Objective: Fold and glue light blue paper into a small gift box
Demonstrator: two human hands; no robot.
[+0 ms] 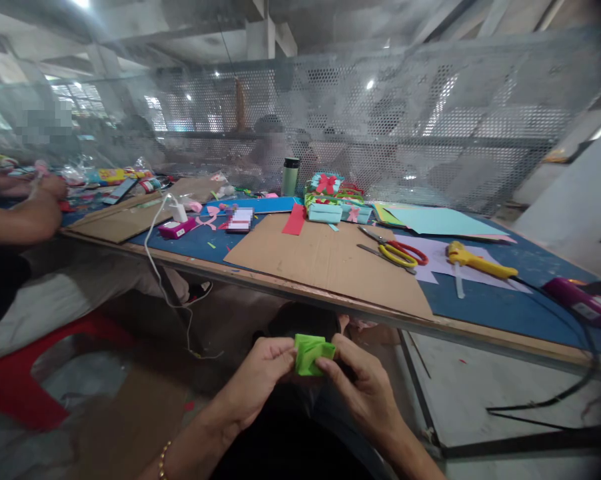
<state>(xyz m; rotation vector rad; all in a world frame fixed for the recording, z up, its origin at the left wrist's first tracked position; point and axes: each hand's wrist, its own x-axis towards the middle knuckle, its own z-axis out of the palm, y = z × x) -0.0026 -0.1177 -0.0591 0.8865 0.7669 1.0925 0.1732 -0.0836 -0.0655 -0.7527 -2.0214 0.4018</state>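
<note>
A small folded piece of bright green paper [311,355] is held in front of my lap, below the table's front edge. My left hand [263,373] pinches its left side between thumb and fingers. On the opposite side, my right hand [363,380] grips it, the thumb pressed on the front near the lower right corner. Folds and creases show across the paper. The fingers behind it are partly hidden.
On the table lie a cardboard sheet [325,267], scissors [398,253], a yellow glue gun [480,261], a red paper strip [294,220] and small decorated paper boxes [325,212]. A green bottle [290,177] stands behind. A co-worker's arm [23,217] is at left.
</note>
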